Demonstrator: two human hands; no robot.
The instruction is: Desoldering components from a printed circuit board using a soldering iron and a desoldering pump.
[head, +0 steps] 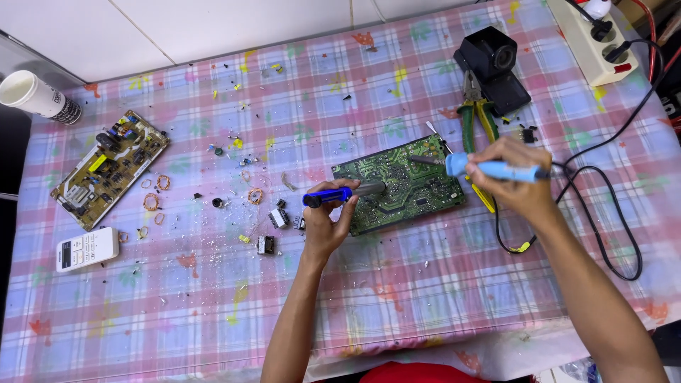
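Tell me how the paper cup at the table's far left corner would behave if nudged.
The paper cup lies on its side near the edge, so it would probably roll. It looks empty and thin-walled, so likely very light and easy to crush.

Table under pink plaid cloth (397, 298), green circuit board (397, 186), tan circuit board (110, 167), white remote (86, 249), pliers (477, 117), paper cup (35, 96)

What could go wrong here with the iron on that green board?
1. The right hand holds the soldering iron with its tip on the green circuit board, while the left hand sits at the board's edge holding a blue-handled tool; a slip might burn fingers.
2. The iron's black cord loops by the right forearm and could snag.
3. Small loose parts beside the left hand could scatter.
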